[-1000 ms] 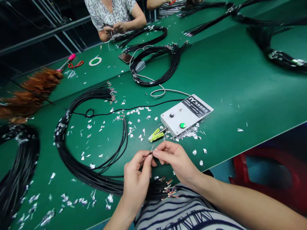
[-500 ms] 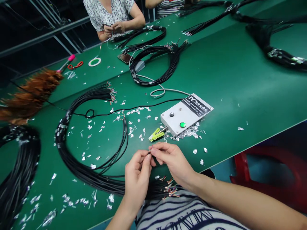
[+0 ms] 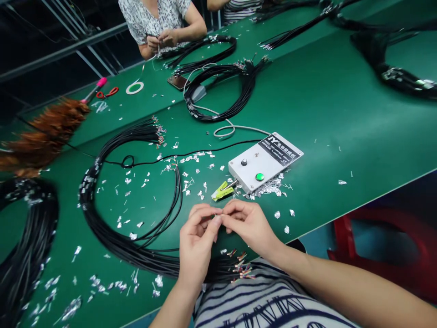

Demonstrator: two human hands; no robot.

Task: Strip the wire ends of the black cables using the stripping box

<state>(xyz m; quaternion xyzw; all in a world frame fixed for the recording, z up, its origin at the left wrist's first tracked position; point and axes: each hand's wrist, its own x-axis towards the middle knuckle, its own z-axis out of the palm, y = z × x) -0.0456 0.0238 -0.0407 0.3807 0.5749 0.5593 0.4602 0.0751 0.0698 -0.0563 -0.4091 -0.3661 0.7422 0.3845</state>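
Note:
My left hand (image 3: 196,243) and my right hand (image 3: 247,223) meet fingertip to fingertip just above the green table's near edge (image 3: 341,136). Both pinch the end of a thin black cable, which is almost hidden between the fingers. Under my hands a bundle of black cables (image 3: 112,237) loops out to the left, its stripped coloured ends (image 3: 242,269) lying by my striped shirt. Just beyond my fingers sits a grey control box (image 3: 264,161) with a green button and a yellow-green clip (image 3: 221,191) at its front.
Silver foil scraps (image 3: 191,175) litter the table. More cable coils lie at far left (image 3: 23,246), at centre back (image 3: 221,91) and at top right (image 3: 403,77). A feather duster (image 3: 41,132), red scissors (image 3: 107,93) and a tape ring (image 3: 134,87) lie at back left. Another person (image 3: 160,23) works opposite.
My hands have shifted slightly and the fingertips closed tighter over the cable end, so the wire tip seen sticking up earlier is now hidden.

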